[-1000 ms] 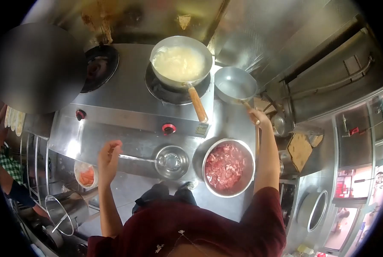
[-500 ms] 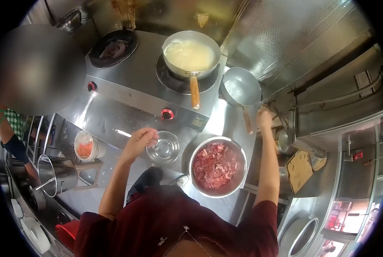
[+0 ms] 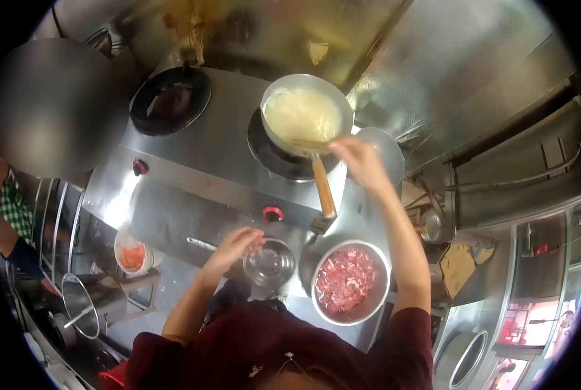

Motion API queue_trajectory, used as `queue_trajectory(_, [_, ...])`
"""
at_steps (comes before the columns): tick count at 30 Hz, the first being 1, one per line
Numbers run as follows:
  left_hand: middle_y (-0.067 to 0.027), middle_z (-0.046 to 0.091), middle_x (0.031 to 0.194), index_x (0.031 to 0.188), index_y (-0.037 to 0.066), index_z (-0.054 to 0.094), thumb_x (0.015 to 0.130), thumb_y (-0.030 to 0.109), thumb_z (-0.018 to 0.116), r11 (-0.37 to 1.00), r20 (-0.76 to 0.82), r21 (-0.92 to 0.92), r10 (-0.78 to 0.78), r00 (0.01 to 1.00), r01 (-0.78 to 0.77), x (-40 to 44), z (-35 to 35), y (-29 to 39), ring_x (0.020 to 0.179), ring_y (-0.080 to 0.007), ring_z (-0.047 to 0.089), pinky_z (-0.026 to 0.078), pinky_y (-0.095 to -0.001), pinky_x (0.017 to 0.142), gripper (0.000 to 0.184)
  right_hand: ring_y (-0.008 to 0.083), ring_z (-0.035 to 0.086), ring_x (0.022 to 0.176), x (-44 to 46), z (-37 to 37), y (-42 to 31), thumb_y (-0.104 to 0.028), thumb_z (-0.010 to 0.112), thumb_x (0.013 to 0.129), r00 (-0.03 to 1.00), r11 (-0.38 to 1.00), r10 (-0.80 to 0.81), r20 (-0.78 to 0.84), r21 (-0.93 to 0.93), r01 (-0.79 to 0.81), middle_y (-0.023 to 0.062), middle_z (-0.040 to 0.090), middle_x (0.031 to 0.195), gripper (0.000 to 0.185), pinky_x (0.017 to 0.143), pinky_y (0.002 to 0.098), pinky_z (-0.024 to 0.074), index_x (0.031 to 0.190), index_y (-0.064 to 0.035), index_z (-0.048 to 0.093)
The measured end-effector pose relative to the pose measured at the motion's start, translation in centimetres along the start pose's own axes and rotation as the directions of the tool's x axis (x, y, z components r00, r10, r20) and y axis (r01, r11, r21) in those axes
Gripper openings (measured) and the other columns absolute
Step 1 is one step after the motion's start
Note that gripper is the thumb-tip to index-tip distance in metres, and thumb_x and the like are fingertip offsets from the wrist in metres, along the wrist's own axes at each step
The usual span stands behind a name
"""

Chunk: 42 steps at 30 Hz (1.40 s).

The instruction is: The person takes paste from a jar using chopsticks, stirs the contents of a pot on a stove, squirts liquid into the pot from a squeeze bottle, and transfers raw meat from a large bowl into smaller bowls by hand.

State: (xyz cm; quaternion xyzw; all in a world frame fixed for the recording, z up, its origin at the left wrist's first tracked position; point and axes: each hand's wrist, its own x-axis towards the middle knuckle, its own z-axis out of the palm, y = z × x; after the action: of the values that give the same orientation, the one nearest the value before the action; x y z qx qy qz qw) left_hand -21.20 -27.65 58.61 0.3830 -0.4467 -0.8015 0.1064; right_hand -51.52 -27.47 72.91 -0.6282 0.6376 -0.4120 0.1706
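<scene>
My right hand [image 3: 360, 161] is closed on what look like thin wooden chopsticks [image 3: 310, 143], their tips at the near rim of a saucepan [image 3: 273, 133]. Pale, cloudy liquid [image 3: 301, 112] fills the pan, which sits on the right burner with its wooden handle [image 3: 324, 188] toward me. At the upper left edge of a clear glass bowl [image 3: 269, 281], my left hand [image 3: 239, 248] hovers with loosely bent fingers; nothing shows in it. A metal bowl of raw, red sliced meat [image 3: 347, 279] stands to the right. Partly behind my right hand is a second metal pan [image 3: 389, 153].
On the left burner is a dark round pan [image 3: 171, 101]. Red stove knobs [image 3: 272, 213] stick out from the front panel. A white tub with orange contents [image 3: 133, 255] and a large pot [image 3: 85, 305] stand left, near another person's arm [image 3: 20, 250].
My right hand has moved left and up from beside the second pan to the saucepan, with the chopsticks now showing in it. My left hand stays by the glass bowl. The view has shifted.
</scene>
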Motion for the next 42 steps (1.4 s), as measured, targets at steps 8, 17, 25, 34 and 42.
queue_trajectory(8, [-0.0075, 0.061, 0.093, 0.101, 0.005, 0.057, 0.087, 0.033, 0.050, 0.998, -0.170, -0.065, 0.009, 0.985, -0.021, 0.9, -9.4, -0.1, 0.081, -0.0143, 0.057, 0.046, -0.0275, 0.075, 0.032, 0.0267, 0.060, 0.072, 6.3, -0.2, 6.5, -0.010, 0.058, 0.077, 0.999, 0.909, 0.044, -0.029, -0.414, -0.052, 0.0127, 0.061, 0.080, 0.013, 0.063, 0.0330, 0.0470, 0.086, -0.0020, 0.063])
queue_trajectory(17, [-0.0061, 0.059, 0.089, 0.101, 0.004, 0.056, 0.085, 0.025, 0.052, 0.978, -0.310, -0.191, 0.021, 0.951, -0.084, 1.8, -12.0, 3.2, 0.076, -0.0114, 0.054, 0.045, -0.0248, 0.072, 0.027, 0.0226, 0.055, 0.061, 6.9, 1.4, 6.3, -0.008, 0.058, 0.077, 0.997, 0.971, 0.074, -0.030, -0.227, -0.079, 0.0144, 0.056, 0.071, 0.014, 0.055, 0.0298, 0.0404, 0.087, 0.0003, 0.062])
queue_trajectory(25, [-0.0052, 0.059, 0.089, 0.100, 0.005, 0.056, 0.086, 0.028, 0.051, 0.985, -0.348, -0.151, 0.027, 0.937, -0.084, 1.7, -13.0, 1.8, 0.077, -0.0118, 0.054, 0.045, -0.0249, 0.072, 0.027, 0.0210, 0.059, 0.066, 7.7, 3.3, 4.3, -0.009, 0.058, 0.079, 0.996, 0.993, 0.090, -0.017, -0.071, -0.091, 0.0170, 0.060, 0.078, 0.014, 0.060, 0.0303, 0.0436, 0.087, 0.0027, 0.062])
queue_trajectory(34, [-0.0057, 0.059, 0.088, 0.098, 0.005, 0.057, 0.087, 0.027, 0.051, 0.987, -0.373, -0.107, 0.075, 0.925, -0.123, 0.4, -12.2, 2.5, 0.079, -0.0113, 0.055, 0.045, -0.0243, 0.072, 0.026, 0.0191, 0.058, 0.063, 7.9, 4.2, 3.8, -0.009, 0.058, 0.080, 0.996, 0.996, 0.084, -0.030, 0.014, -0.084, 0.0152, 0.061, 0.071, 0.014, 0.060, 0.0263, 0.0448, 0.088, 0.0029, 0.062])
queue_trajectory(42, [-0.0060, 0.059, 0.088, 0.098, 0.004, 0.057, 0.087, 0.028, 0.051, 0.991, -0.388, -0.093, 0.050, 0.920, -0.093, 0.1, -12.9, 1.5, 0.077, -0.0117, 0.054, 0.045, -0.0243, 0.071, 0.027, 0.0171, 0.061, 0.063, 7.2, 4.2, 1.2, -0.011, 0.057, 0.080, 0.975, 0.973, 0.221, 0.036, -0.077, -0.217, 0.0126, 0.062, 0.068, 0.016, 0.062, 0.0262, 0.0471, 0.087, 0.0030, 0.061])
